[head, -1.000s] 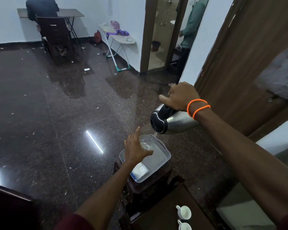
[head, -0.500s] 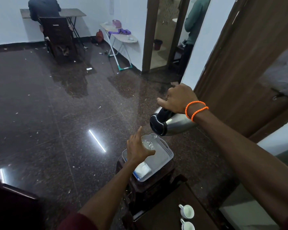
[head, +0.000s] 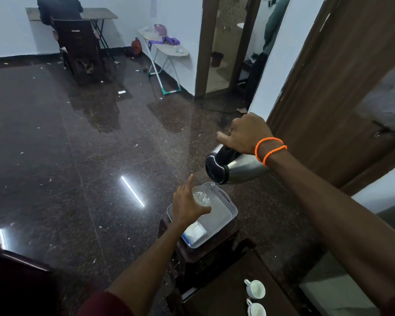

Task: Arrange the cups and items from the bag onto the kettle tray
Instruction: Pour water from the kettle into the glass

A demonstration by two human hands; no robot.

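My right hand (head: 244, 133) grips the black handle of a steel kettle (head: 235, 168), tilted with its spout down over a clear glass (head: 201, 197). A thin stream of water runs into the glass. My left hand (head: 187, 206) holds the glass above the white plastic tray (head: 226, 215), which rests on a dark wooden stool (head: 205, 252). A white packet with a blue edge (head: 195, 232) lies in the tray's near corner. Two white cups (head: 255, 289) (head: 257, 310) stand on a dark table at the lower right.
A dark wooden table (head: 228, 293) sits right below me, beside the stool. A brown door (head: 342, 92) stands on the right. Far off are an ironing board (head: 167, 47), a chair (head: 78, 46) with a seated person, and another person in the doorway (head: 274, 30). Glossy dark floor lies to the left.
The kettle and glass stay in nearly the same pose while water keeps pouring. My view has shifted slightly.
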